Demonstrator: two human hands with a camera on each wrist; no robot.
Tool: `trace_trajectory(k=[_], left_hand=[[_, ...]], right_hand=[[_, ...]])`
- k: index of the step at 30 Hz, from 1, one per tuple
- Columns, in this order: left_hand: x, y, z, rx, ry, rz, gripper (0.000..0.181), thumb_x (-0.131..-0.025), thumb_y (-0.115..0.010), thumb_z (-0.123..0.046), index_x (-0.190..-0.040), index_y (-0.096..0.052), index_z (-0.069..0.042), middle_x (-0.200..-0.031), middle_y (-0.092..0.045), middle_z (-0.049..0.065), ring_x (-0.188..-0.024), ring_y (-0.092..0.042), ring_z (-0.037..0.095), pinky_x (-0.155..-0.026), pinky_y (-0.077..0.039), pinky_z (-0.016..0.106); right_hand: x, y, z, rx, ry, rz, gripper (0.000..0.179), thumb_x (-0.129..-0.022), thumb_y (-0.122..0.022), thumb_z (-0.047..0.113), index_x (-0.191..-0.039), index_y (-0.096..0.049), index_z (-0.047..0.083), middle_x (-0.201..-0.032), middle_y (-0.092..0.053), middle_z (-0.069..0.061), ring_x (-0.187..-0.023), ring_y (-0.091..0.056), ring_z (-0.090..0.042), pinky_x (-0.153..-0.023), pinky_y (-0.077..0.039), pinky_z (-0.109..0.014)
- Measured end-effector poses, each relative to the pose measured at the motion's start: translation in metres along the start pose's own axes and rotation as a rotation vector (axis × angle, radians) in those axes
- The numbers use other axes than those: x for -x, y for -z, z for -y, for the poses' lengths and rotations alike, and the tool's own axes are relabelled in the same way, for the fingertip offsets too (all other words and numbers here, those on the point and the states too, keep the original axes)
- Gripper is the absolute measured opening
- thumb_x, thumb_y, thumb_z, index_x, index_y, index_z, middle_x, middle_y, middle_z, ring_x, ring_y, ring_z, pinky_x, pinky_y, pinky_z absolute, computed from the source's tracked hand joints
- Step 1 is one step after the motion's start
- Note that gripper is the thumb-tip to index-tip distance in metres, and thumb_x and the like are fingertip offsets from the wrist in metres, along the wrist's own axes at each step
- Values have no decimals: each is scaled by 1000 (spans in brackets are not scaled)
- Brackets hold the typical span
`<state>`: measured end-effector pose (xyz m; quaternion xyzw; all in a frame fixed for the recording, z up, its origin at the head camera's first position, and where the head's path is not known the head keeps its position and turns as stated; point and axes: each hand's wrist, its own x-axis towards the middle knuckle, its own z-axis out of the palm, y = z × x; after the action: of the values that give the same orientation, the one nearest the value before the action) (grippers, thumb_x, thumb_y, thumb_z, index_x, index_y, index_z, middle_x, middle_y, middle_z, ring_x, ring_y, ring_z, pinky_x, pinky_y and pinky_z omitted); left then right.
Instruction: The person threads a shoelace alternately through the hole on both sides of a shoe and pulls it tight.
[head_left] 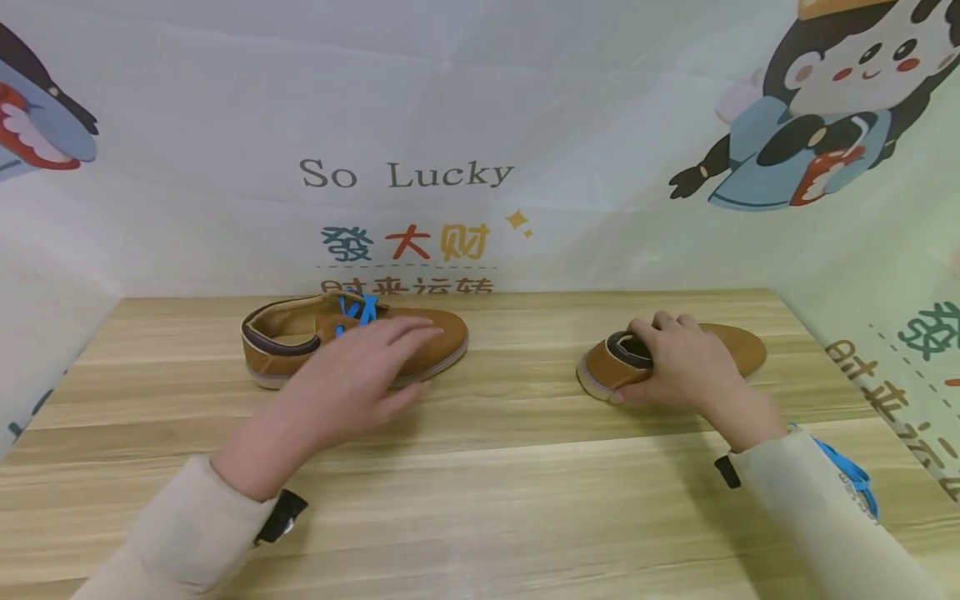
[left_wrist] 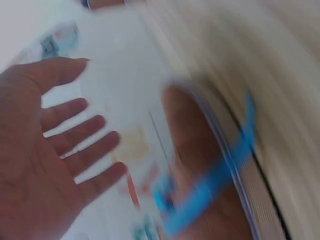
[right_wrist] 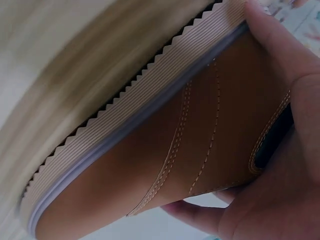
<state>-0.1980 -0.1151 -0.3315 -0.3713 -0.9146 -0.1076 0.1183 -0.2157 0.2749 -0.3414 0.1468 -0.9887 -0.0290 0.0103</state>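
One brown shoe (head_left: 737, 346) is being gripped by the right hand (head_left: 678, 362); left hand (head_left: 367, 367) is hovering, fingers loose, near the blue-laced shoe (head_left: 330, 323). Likely positioning; next is probably calling for steadiness.

Booth (head_left: 75, 233) of printed sheeting (head_left: 570, 100), wood-grain tabletop (head_left: 480, 508)

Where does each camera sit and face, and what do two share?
Head: worn there, facing forward and down to the table; left hand, right hand, sleeves.
Left wrist: worn there, facing past the palm at a laced shoe.
Right wrist: worn there, facing the gripped shoe; thumb and fingers.
Head and right wrist share that shoe.
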Motion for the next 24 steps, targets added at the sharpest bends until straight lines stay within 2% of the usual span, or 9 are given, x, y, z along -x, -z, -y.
trace_trajectory(k=[5,11,14,18,24], left_hand=[[-14,-17,-42,47,24,93,61,-91,-76,-29,-143,-54,-6,-140,-61,12,-125,-62,31,-101,-54,46],[-27,-40,-72,168,88,156,59,-91,-75,-26,-143,-54,-5,-138,-62,11,-125,-62,29,-104,-52,45],[-31,-48,-81,186,116,156,61,-91,-76,-26,-144,-52,-6,-136,-63,10,-124,-63,28,-103,-53,43],[-34,-56,-89,236,120,114,60,-88,-79,-25,-140,-54,-8,-129,-66,8,-115,-67,26,-95,-56,41],[-35,-62,-89,399,130,139,64,-86,-82,-24,-141,-53,-10,-133,-66,7,-118,-66,23,-98,-55,41]], right_hand=[[11,-1,29,-13,35,-59,82,-66,-86,63,-124,-60,11,-112,-64,-19,-97,-61,-39,-70,-56,-52],[20,-4,61,-30,43,-103,80,-62,-89,62,-119,-62,14,-110,-66,-15,-98,-62,-35,-63,-57,-47],[24,-5,75,-11,43,-125,80,-61,-89,64,-119,-63,15,-112,-68,-15,-103,-63,-35,-65,-58,-48],[31,-9,93,-2,72,-165,80,-60,-87,67,-117,-65,15,-111,-68,-13,-105,-63,-33,-67,-59,-47],[36,-12,109,-4,85,-207,84,-58,-85,72,-120,-65,17,-106,-67,-9,-102,-64,-31,-69,-58,-44]])
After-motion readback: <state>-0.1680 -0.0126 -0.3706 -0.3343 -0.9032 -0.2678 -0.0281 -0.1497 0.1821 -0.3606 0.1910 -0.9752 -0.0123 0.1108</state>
